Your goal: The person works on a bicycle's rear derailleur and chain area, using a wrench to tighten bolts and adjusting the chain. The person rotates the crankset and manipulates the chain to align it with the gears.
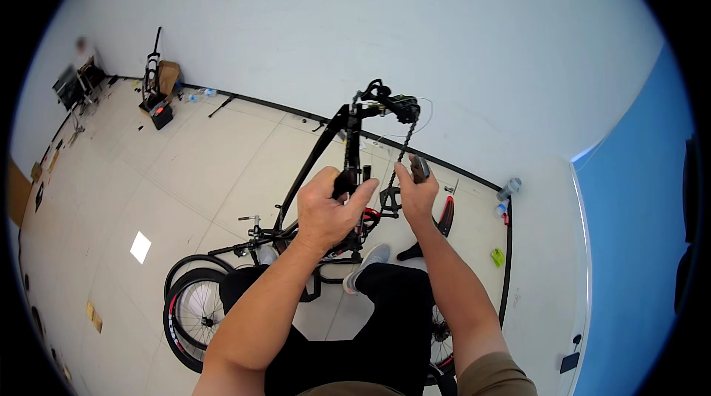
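A black bicycle frame (316,155) stands in front of me, its rear end up near the wall. My left hand (326,211) is closed beside the frame's upright tubes, thumb stretched out. Something black (344,183) shows inside its curled fingers, but I cannot make out its kind. My right hand (419,200) grips a short dark-grey tool (421,168), mostly covered by the palm. Close to those fingertips runs the chain (406,142), dropping from the rear derailleur (404,108). Below, a black pedal (390,203) and a red-edged chainring (372,220) sit between my forearms.
Wheels (194,316) lie by my left leg. A red-and-black saddle or mudguard-like piece (446,215) is right of my shoe (368,266). Bottles (509,189) stand along the right wall. Far left are a fork (152,70), a cardboard box (169,76) and a black toolbox (161,115).
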A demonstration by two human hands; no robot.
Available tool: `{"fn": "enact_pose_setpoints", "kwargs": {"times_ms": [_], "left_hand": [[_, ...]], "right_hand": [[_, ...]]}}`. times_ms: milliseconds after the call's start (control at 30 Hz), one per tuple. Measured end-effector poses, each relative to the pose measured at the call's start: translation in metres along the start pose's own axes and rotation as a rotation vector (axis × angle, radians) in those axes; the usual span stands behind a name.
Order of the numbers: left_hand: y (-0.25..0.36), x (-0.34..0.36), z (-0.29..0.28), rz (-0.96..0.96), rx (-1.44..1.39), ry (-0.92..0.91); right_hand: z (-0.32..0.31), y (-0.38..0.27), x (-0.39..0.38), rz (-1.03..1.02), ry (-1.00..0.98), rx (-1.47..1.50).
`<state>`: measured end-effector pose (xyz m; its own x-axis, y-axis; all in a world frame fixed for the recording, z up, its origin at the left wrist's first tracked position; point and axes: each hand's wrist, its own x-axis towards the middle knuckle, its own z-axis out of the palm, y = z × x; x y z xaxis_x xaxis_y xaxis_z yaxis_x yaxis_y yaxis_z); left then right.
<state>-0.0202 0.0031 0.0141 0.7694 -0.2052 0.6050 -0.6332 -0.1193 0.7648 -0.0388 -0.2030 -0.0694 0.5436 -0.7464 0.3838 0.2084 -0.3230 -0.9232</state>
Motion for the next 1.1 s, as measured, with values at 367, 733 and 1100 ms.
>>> {"fn": "enact_pose_setpoints", "kwargs": {"times_ms": [367, 733, 1100], "left_hand": [[0.005, 0.001, -0.003, 0.009, 0.009, -0.015], [0.003, 0.001, -0.001, 0.043, -0.021, -0.01], [0.001, 0.0, -0.002, 0.03, -0.018, -0.02]], "right_hand": [[0.022, -0.04, 0.037, -0.059, 0.039, 0.046], [0.007, -0.012, 0.032, -0.015, 0.019, -0.052], [0.005, -0.04, 0.022, 0.037, -0.074, -0.047]]}}
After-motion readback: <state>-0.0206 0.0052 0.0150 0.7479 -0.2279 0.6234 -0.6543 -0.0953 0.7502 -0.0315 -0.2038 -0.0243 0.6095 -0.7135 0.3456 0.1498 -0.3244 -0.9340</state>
